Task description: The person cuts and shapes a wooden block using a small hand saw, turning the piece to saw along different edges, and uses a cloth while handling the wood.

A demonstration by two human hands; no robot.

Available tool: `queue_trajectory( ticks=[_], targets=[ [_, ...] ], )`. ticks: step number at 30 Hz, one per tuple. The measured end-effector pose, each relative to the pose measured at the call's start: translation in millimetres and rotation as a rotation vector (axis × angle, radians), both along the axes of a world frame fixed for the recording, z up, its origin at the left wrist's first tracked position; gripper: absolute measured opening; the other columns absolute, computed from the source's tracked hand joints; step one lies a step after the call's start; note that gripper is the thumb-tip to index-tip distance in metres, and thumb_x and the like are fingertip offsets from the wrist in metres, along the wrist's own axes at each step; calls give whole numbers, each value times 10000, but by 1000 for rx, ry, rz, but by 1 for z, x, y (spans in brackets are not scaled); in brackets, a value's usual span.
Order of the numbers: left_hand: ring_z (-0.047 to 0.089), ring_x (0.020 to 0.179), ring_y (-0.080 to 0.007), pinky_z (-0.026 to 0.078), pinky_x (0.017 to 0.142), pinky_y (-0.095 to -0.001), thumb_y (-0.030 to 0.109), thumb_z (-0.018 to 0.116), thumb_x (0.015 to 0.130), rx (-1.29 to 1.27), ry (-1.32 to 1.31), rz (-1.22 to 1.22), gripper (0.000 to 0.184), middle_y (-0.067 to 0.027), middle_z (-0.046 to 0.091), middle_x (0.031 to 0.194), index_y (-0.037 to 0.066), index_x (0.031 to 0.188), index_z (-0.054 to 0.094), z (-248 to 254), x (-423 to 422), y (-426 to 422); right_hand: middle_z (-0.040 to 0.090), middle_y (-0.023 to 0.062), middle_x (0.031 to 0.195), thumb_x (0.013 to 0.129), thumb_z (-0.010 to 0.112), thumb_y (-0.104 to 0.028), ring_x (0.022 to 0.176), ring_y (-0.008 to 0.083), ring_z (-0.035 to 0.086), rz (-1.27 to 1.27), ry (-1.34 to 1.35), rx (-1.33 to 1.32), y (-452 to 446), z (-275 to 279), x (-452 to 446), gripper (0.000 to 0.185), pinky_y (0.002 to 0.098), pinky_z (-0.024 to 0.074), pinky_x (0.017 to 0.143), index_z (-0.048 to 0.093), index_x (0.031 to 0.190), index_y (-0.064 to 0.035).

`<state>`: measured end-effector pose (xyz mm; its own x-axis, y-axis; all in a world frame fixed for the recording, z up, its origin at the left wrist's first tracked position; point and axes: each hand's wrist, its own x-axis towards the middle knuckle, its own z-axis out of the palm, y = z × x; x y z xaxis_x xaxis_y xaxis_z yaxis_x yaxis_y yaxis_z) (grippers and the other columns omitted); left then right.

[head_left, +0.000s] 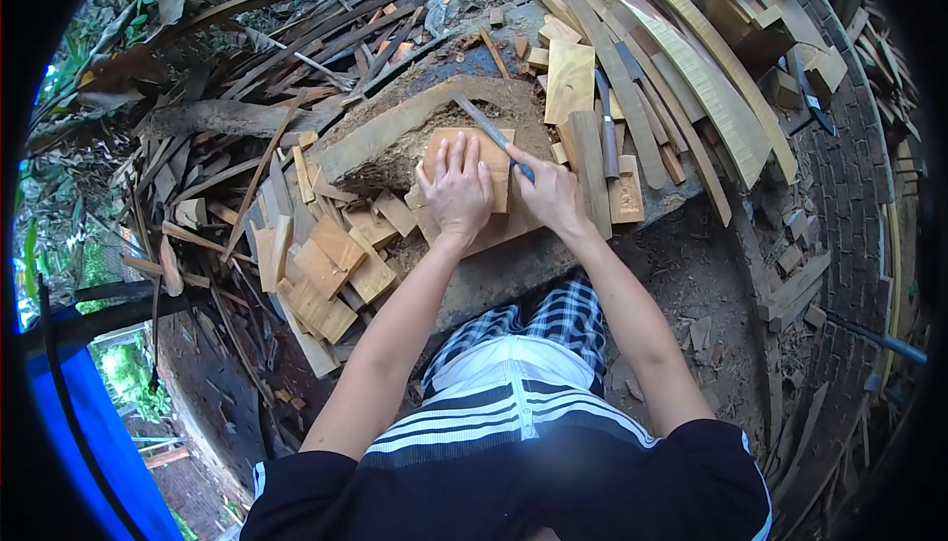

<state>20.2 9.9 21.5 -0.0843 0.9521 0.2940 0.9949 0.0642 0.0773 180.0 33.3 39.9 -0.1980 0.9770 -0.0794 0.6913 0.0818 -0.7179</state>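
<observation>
Head camera view showed a wooden block (502, 191) on a larger plank (491, 237) at the middle of the workbench (464, 289), in front of the person. A heap of offcuts (336, 260) lay on the bench to the left of the block, with flat, squarish pieces overlapping one another at odd angles. To the right, long curved boards (706, 77) lay side by side, and a chisel-like tool (609, 136) rested among nearer pieces, its handle toward the person.

The metal file (483, 124) slanted across the block's far right corner, its tip directed away and to the left, its blue handle (523, 169) back toward the right. Its long axis ran diagonally to the block's sides; whether the blade touched the wood could not be told.

The left hand (459, 186) lay palm down over the block, wide and flat, fingers slightly parted and aimed away from the body. The right hand (550, 193) was closed around the blue handle, with the index finger reaching forward along it. Both forearms extended forward from the short sleeves, converging on the block.
</observation>
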Motion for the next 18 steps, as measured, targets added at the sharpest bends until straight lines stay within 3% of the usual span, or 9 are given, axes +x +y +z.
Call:
queue_trajectory(
  ticks=[5, 8, 13, 18],
  targets=[
    [432, 1345, -253, 232, 1110, -596, 316, 478, 942, -14, -44, -1, 438, -50, 527, 1423, 153, 1331, 595, 2, 0, -2, 689, 237, 902, 913, 589, -304, 857, 428, 672, -54, 18, -155, 1, 7, 1, 393, 514, 538, 776, 620, 1303, -340],
    [435, 1344, -248, 232, 1111, -578, 308, 483, 942, 1, -41, 5, 428, -43, 538, 1410, 156, 1325, 598, -1, 0, -2, 689, 238, 910, 921, 575, -314, 854, 437, 667, -61, 49, -90, 14, -14, -2, 391, 519, 536, 775, 614, 1310, -328],
    [443, 1338, -243, 230, 1112, -556, 298, 489, 941, 18, -46, 6, 416, -37, 549, 1400, 157, 1316, 604, 1, 1, -3, 677, 267, 896, 924, 579, -279, 875, 438, 662, -39, 130, -35, -27, 4, 0, 384, 514, 527, 786, 623, 1304, -316],
    [443, 1338, -243, 229, 1113, -561, 297, 492, 939, 4, -42, 18, 414, -35, 548, 1402, 157, 1311, 608, 1, 2, -4, 677, 267, 902, 928, 582, -265, 881, 439, 661, -130, 200, -87, 8, -26, -8, 391, 502, 525, 788, 616, 1315, -306]
  ],
)
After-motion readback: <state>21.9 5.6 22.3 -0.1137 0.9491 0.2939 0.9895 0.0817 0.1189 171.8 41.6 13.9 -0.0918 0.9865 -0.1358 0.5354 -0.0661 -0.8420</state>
